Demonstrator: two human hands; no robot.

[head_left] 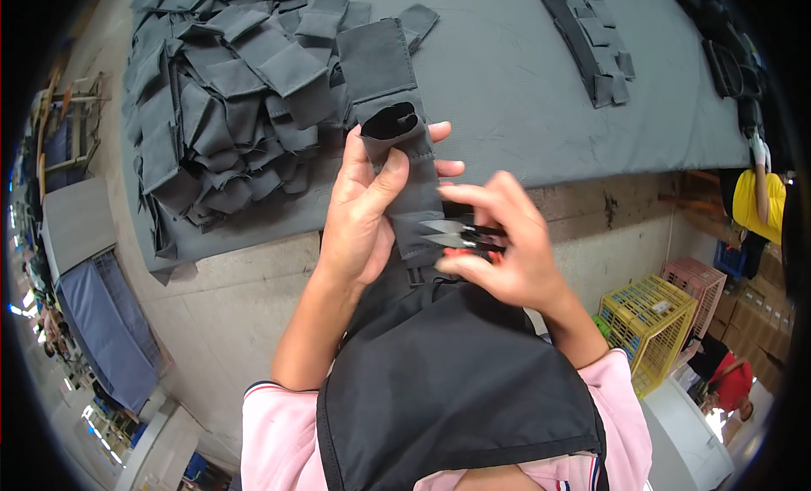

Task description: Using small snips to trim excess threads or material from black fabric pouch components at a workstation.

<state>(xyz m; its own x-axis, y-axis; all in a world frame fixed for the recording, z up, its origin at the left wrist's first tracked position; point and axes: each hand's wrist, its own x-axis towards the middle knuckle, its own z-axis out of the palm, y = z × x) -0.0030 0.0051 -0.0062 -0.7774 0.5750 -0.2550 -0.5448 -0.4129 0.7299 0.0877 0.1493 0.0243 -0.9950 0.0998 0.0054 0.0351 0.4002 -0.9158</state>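
My left hand [367, 200] is closed around a dark grey sewn fabric strip [378, 62] with pockets, its thumb at the mouth of an open pocket. The strip's upper end reaches over the table, and its lower end hangs in front of my black apron [456, 373]. In my right hand [515, 242] is a pair of thread snips [452, 234] with bare metal blades and dark handles. The blades point left and look spread, right by the strip's lower part; whether they touch it I cannot tell. Motion blurs the right fingers slightly.
A large heap of similar grey fabric pieces [228, 94] covers the table's left side. Another small stack [591, 48] lies at the far right of the grey-covered table [498, 94]. Yellow crate [646, 322] and pink crate [694, 280] stand at right; other people are beyond.
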